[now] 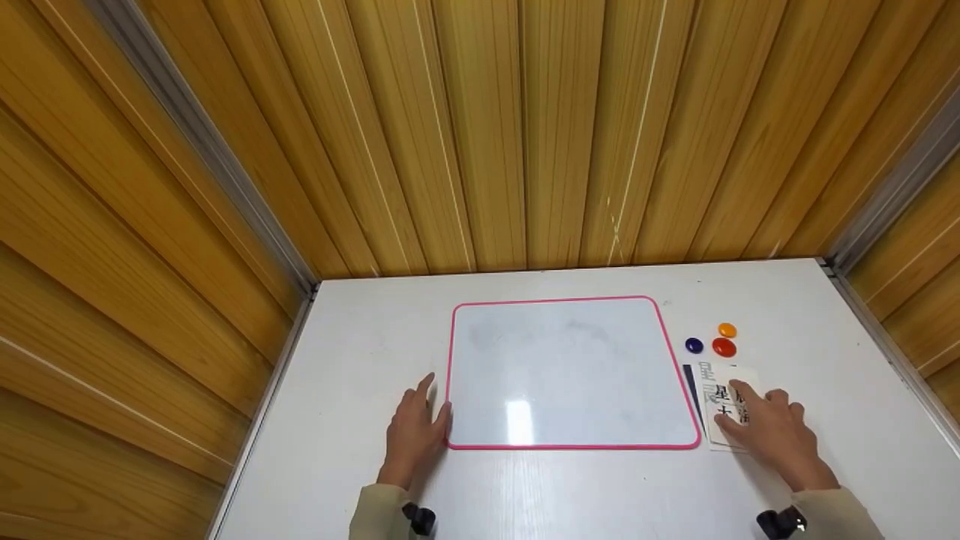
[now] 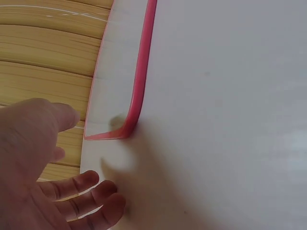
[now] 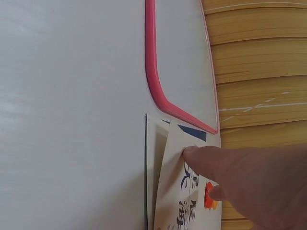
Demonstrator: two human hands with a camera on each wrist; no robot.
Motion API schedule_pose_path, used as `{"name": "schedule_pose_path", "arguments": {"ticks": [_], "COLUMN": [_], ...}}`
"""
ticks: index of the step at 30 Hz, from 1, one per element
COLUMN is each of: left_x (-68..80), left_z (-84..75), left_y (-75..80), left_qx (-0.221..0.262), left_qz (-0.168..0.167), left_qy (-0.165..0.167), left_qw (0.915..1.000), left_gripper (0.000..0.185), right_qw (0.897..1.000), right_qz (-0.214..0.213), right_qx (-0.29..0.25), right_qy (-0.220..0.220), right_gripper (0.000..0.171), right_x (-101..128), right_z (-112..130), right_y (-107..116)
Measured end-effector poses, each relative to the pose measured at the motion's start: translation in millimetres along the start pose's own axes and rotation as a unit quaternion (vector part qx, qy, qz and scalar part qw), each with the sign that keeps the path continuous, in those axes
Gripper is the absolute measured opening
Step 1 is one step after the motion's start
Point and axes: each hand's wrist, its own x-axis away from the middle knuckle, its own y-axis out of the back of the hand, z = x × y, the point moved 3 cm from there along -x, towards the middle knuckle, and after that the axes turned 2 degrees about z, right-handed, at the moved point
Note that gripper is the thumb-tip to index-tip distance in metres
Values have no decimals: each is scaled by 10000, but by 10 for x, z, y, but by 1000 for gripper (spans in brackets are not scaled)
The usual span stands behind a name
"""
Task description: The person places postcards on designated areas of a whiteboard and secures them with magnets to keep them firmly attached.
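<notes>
Nearest the camera, two sleeved forearms reach forward over a white tabletop [image 1: 345, 352]. The left hand [image 1: 414, 435] lies flat on the tabletop at the near left corner of a pink-framed whiteboard [image 1: 570, 371]; its fingers [image 2: 76, 184] are straight and relaxed, spread lightly, and they grip nothing. From the head view the thumb side of this hand meets the pink frame; the left wrist view shows the corner of the frame just beyond the fingertips, and whether they press it cannot be told.

The right hand [image 1: 772, 431] rests on a small stack of paper cards [image 1: 724, 401] printed with large black characters, which lies on the tabletop just beside the right edge of the whiteboard. Its fingers [image 3: 216, 160] are extended, with the fingertips pressing down on the top card; the right wrist view shows that card's near edge lifted slightly off the sheet below. Nothing is curled into the palm.

Just beyond the cards sit three round magnets: a red magnet [image 1: 724, 347], a blue magnet [image 1: 694, 345] to its left, and an orange magnet [image 1: 727, 330] behind them, close together.

The whiteboard lies flat, wiped but faintly smudged, with a glare patch near its front edge. Farther back, wooden panel walls [image 1: 525, 135] enclose the tabletop on three sides.
</notes>
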Motion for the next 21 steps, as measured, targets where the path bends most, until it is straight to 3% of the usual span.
{"name": "schedule_pose_path", "arguments": {"ticks": [8,21], "left_x": [11,62], "left_z": [-1,-49], "left_y": [-37,-116], "left_qx": [341,-196], "left_qz": [452,650], "left_qy": [262,112], "left_qw": [9981,9976], "left_gripper": [63,71], "right_qw": [9997,9996], "right_qz": [141,-45], "right_qx": [-155,-139], "right_qy": [-129,-233], "right_gripper": [78,76], "right_x": [-24,-66], "right_z": [16,-22], "right_y": [5,-11]}}
